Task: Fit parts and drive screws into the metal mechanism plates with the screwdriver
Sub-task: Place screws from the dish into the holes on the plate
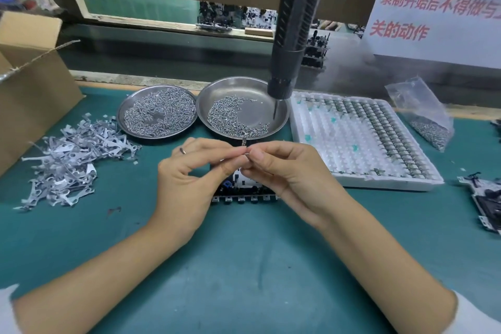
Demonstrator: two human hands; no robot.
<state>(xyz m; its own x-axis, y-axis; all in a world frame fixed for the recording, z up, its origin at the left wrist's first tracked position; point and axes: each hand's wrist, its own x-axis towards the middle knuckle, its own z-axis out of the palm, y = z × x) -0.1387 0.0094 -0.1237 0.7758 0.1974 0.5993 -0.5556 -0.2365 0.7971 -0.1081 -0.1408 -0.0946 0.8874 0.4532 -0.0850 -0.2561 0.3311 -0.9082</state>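
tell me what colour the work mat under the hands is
Teal green mat, seen in the head view.

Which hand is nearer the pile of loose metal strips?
Left. The left hand is just right of the strip pile, with bare mat between them. The right hand sits farther right, beyond the left hand, fingertips meeting it over a small part.

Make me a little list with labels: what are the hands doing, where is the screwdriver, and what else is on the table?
left hand: pinches a small metal part
right hand: pinches the same part
mechanism plate: on the green mat, mostly hidden under the hands
screwdriver: hanging untouched, tip over the right dish
screws: in both round dishes, left dish fuller
metal strips: piled at the left
white tray: at the right
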